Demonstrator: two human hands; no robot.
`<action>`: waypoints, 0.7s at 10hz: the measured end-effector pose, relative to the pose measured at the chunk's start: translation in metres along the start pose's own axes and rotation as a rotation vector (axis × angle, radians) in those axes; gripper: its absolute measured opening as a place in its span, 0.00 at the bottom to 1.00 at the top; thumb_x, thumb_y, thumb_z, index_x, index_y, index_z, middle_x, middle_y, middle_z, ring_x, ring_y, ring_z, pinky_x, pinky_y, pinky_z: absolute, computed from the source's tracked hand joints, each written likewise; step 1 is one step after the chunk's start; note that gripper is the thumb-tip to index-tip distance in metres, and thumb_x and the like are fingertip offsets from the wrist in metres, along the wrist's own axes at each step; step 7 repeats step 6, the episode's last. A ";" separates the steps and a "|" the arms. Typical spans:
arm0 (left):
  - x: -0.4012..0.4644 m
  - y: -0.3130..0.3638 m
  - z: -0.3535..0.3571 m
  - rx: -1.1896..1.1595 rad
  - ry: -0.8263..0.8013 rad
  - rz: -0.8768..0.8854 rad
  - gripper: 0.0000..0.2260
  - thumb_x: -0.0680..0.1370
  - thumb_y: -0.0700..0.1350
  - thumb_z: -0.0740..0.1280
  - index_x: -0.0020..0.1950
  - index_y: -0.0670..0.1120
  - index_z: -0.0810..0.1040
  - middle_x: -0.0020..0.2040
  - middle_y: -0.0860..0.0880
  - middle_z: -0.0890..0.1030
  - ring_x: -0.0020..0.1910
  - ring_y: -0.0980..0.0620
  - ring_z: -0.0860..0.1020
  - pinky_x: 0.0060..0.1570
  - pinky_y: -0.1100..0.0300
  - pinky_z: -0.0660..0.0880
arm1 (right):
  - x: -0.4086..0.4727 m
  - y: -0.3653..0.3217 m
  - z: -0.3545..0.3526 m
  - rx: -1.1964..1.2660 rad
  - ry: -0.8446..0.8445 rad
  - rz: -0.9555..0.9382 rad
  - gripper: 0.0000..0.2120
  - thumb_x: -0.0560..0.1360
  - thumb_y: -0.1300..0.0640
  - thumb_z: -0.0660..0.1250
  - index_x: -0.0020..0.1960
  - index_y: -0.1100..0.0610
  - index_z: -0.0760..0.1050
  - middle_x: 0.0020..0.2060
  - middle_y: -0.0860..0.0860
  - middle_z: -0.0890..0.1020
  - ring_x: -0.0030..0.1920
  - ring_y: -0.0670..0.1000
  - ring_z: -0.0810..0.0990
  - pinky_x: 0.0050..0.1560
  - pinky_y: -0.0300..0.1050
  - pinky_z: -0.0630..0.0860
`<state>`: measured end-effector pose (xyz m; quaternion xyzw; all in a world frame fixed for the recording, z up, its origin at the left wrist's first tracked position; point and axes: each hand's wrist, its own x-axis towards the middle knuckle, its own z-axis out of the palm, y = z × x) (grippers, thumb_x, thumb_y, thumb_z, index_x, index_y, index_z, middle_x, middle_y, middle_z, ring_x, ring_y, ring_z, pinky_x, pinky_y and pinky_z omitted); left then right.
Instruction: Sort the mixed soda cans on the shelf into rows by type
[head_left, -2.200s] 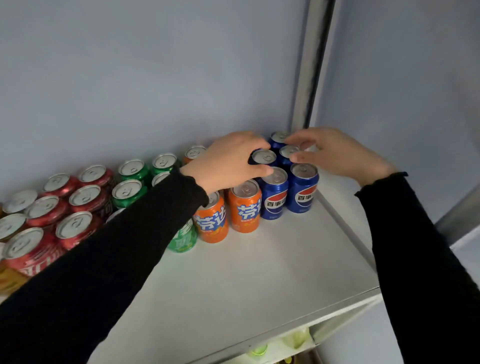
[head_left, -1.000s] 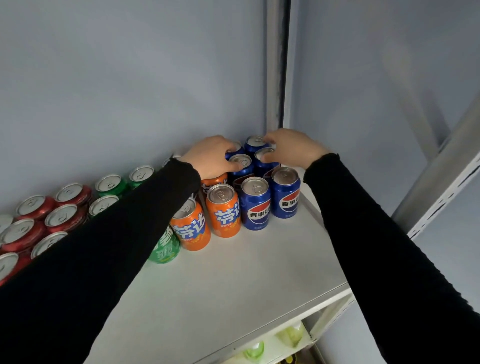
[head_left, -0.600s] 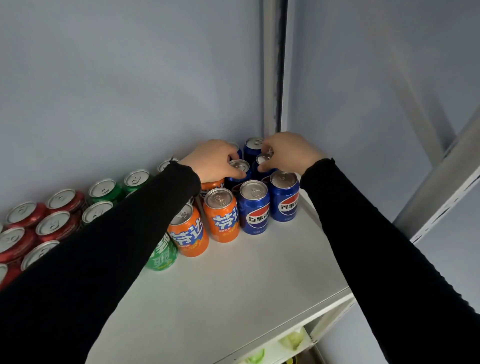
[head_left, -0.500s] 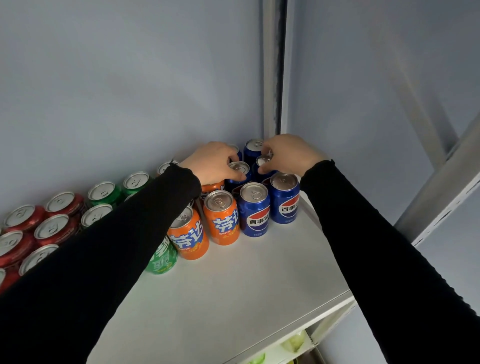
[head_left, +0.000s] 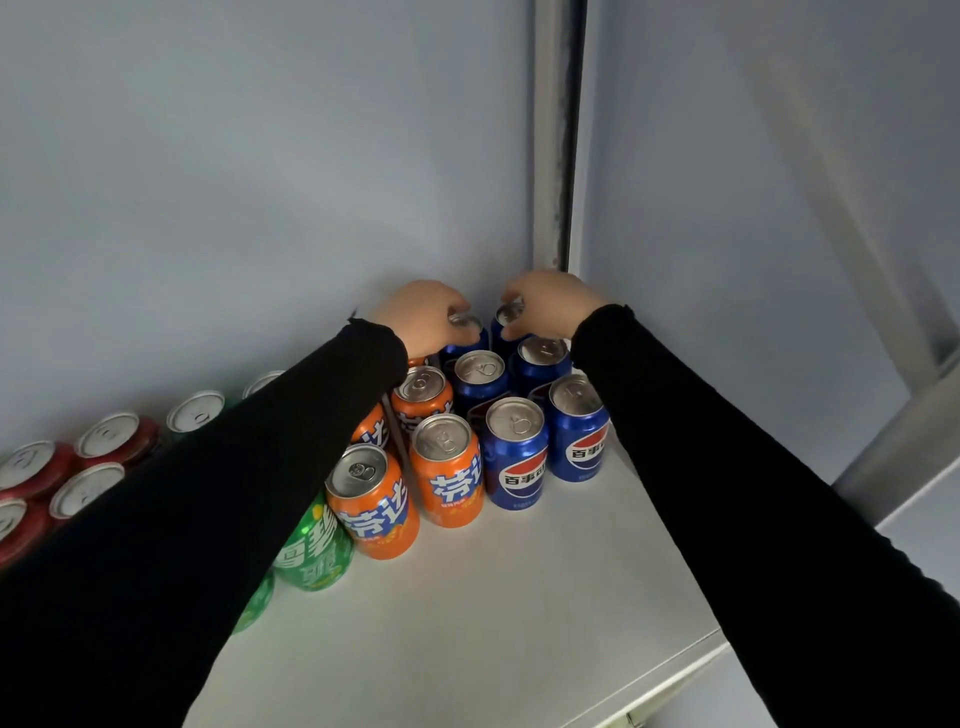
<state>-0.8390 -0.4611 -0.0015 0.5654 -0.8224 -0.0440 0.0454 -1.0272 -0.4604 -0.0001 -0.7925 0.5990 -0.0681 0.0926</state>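
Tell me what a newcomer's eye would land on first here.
Two black-sleeved arms reach to the shelf's back right corner, where the left hand and right hand each grip the top of a blue Pepsi can at the rear of the blue rows. Beside them stand orange Fanta cans, then green Sprite cans, and red cans far left.

Dim, soft shadows, wide-angle warp at edges.

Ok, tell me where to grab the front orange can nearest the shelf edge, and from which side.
Take the front orange can round its upper side wall, coming from the front, where the shelf lies bare. It stands upright; a green can crowds its left and another orange can its right, so pinch front-to-top or draw it forward first.
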 end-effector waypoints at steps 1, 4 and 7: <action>0.001 -0.002 0.002 -0.016 0.008 0.016 0.16 0.79 0.53 0.68 0.53 0.40 0.83 0.51 0.41 0.82 0.52 0.41 0.78 0.53 0.47 0.73 | 0.004 0.001 0.005 -0.024 0.035 -0.012 0.19 0.75 0.51 0.72 0.63 0.58 0.78 0.56 0.57 0.82 0.54 0.58 0.80 0.55 0.52 0.77; -0.001 -0.001 0.011 -0.052 0.076 -0.024 0.16 0.78 0.53 0.70 0.57 0.42 0.82 0.53 0.43 0.81 0.54 0.42 0.78 0.55 0.47 0.74 | 0.006 0.003 0.011 -0.010 0.086 -0.036 0.18 0.76 0.56 0.71 0.65 0.58 0.76 0.58 0.57 0.80 0.56 0.58 0.79 0.56 0.51 0.75; -0.009 0.000 0.013 -0.113 0.088 -0.064 0.21 0.81 0.55 0.66 0.66 0.41 0.78 0.64 0.40 0.79 0.64 0.40 0.75 0.63 0.49 0.71 | 0.003 0.002 0.014 0.007 0.114 0.006 0.22 0.77 0.50 0.70 0.69 0.55 0.74 0.64 0.56 0.78 0.61 0.58 0.77 0.60 0.52 0.74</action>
